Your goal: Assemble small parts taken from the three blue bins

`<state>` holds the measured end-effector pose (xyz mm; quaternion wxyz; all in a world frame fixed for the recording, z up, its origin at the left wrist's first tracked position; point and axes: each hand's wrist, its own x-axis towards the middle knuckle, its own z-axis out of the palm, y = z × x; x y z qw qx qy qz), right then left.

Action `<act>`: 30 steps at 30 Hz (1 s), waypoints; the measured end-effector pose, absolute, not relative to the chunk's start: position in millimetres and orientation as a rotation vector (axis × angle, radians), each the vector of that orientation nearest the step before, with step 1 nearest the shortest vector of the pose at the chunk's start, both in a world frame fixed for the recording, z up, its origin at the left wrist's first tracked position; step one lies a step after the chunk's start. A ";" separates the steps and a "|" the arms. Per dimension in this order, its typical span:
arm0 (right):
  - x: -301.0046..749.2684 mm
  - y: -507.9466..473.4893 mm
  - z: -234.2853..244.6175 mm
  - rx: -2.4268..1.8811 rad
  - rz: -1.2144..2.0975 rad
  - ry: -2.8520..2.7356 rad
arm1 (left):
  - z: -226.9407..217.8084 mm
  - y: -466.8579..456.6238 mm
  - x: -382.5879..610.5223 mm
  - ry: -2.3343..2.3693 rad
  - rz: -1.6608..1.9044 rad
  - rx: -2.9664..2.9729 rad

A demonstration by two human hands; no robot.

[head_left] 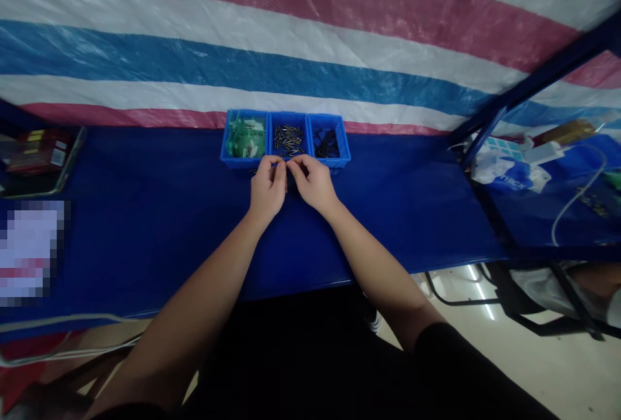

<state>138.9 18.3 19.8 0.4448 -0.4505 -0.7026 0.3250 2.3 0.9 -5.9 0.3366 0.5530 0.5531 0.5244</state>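
Three small blue bins stand side by side at the far edge of the blue table (145, 232). The left bin (244, 140) holds green parts, the middle bin (288, 138) holds several small dark metal pins, the right bin (328, 142) holds black parts. My left hand (266, 188) and my right hand (313, 182) meet just in front of the middle bin. Both have their fingers pinched together near each other. What they pinch is too small to make out.
A striped red, white and blue tarp (291, 38) hangs behind the table. A tray with red boxes (36, 154) sits far left. A blue frame post (490, 125) separates a neighbouring table with white packets (504, 171) and a cable at right.
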 end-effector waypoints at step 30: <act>146.3 26.6 16.2 -1.057 0.596 -1.761 | -3.8 0.6 2.5 1.540 1.364 1.449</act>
